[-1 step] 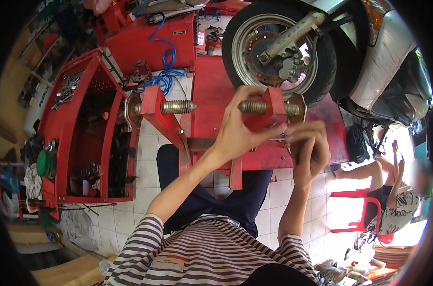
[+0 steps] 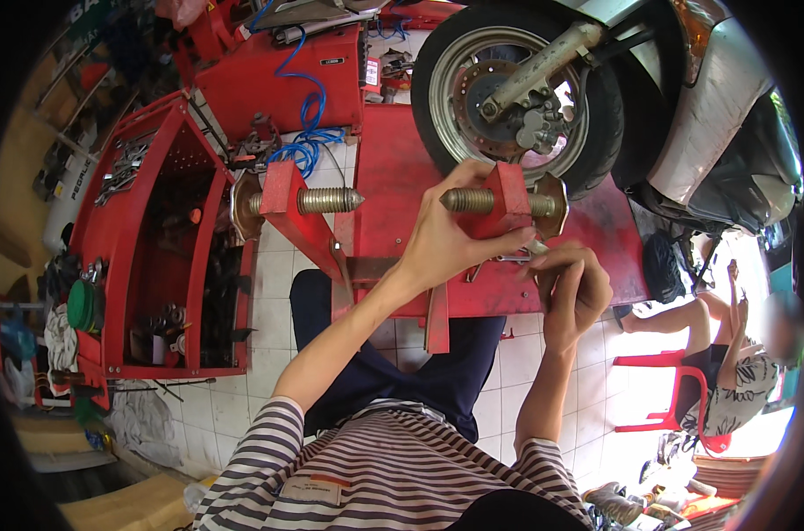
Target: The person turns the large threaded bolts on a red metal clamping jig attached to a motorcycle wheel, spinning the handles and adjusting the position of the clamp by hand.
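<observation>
Head view: the left hand [image 2: 444, 237] is curving around the right-side red post [image 2: 511, 202], thumb and fingers spreading wide. Just below the post, the right hand [image 2: 579, 285] is curling its fingers beside a small pale piece [image 2: 537, 248]; I cannot tell its hold. A threaded bolt [image 2: 468, 200] is projecting leftward from the post; a wheel [image 2: 483, 93] is standing beyond it.

Left hand [image 2: 439, 241] spread behind a bolt [image 2: 468, 201] on a red post [image 2: 512, 191]; curled right hand [image 2: 574, 288] near the left thumb; motorbike wheel [image 2: 474, 96] beyond.
</observation>
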A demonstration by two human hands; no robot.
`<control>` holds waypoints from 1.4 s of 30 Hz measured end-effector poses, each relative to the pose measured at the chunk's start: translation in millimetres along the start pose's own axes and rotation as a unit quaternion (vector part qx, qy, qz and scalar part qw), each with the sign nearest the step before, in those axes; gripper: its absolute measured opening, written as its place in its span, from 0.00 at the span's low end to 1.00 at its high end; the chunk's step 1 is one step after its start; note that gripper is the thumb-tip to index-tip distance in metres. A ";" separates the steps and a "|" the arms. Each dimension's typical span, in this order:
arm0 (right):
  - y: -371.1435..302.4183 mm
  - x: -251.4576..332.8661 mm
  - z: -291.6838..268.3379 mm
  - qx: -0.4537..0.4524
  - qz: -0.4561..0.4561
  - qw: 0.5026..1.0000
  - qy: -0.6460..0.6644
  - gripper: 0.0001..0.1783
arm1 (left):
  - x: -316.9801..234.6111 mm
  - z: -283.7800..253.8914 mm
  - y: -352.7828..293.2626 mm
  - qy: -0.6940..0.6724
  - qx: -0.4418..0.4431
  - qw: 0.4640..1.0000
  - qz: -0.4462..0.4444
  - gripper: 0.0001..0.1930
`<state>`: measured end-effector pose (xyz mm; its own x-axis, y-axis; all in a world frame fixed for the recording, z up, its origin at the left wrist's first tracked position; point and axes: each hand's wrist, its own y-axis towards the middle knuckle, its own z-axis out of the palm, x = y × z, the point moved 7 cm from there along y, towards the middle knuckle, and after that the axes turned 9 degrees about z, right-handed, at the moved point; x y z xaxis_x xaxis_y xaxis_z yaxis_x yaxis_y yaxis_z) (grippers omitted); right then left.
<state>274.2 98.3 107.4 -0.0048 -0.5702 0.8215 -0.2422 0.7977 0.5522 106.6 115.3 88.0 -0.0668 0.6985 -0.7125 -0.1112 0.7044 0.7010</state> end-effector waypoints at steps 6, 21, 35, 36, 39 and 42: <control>23.9 16.8 -0.9 -0.110 -0.005 0.992 -0.059 0.12 | 25.5 9.4 -9.0 -0.026 0.053 0.996 -0.070 0.24; 37.5 14.9 6.8 -0.028 -0.048 0.989 -0.140 0.17 | 25.9 9.5 -11.8 -0.024 0.044 0.999 0.012 0.15; 38.8 15.6 1.4 -0.094 -0.017 0.993 -0.073 0.23 | 38.7 8.8 -11.6 -0.059 0.027 0.996 -0.069 0.26; 39.9 19.2 8.8 -0.068 -0.031 0.995 -0.063 0.24 | 38.4 8.2 -11.2 -0.058 0.026 0.996 -0.068 0.26; 30.1 17.9 7.7 -0.013 -0.087 0.995 -0.035 0.29 | 39.7 6.2 -12.4 -0.003 0.018 1.000 -0.015 0.27; 9.6 -4.7 -18.1 0.059 -0.090 0.991 0.084 0.32 | 43.5 9.4 -16.2 0.047 -0.005 0.998 0.048 0.29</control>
<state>289.4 112.2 111.4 0.2076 -0.6518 0.7294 -0.3361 0.6527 0.6790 114.8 135.4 46.0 -0.1703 0.7476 -0.6419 -0.1102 0.6329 0.7663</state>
